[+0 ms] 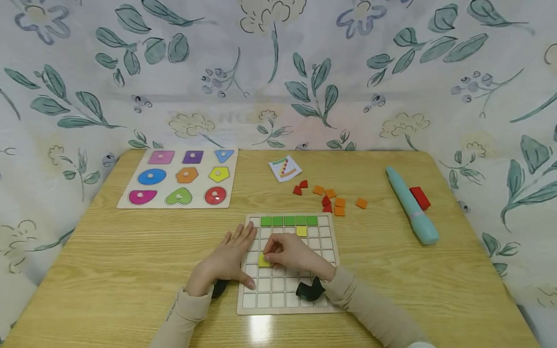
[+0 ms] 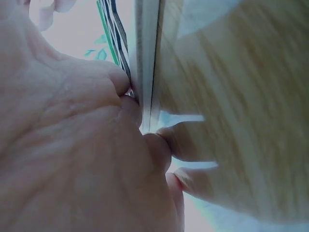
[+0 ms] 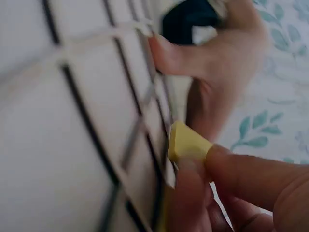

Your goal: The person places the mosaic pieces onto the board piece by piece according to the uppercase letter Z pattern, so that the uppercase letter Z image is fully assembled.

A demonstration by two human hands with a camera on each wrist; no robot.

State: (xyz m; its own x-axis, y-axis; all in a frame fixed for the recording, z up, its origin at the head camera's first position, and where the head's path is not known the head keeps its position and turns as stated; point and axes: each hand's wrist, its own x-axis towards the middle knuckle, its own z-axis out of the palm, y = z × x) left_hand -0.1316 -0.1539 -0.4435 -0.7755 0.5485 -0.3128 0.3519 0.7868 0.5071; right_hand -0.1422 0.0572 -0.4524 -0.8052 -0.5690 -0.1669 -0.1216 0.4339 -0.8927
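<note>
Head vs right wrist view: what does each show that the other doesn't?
Only head: the shape puzzle, picture card, loose red pieces and orange pieces, teal tapered object, red block, and the row of green squares.

Only right wrist: the side edge, hence thickness, of the pinched yellow piece.

Both: right hand pinching that piece over the grid board, left hand at the board, black device at the left wrist, floral backdrop.
</note>
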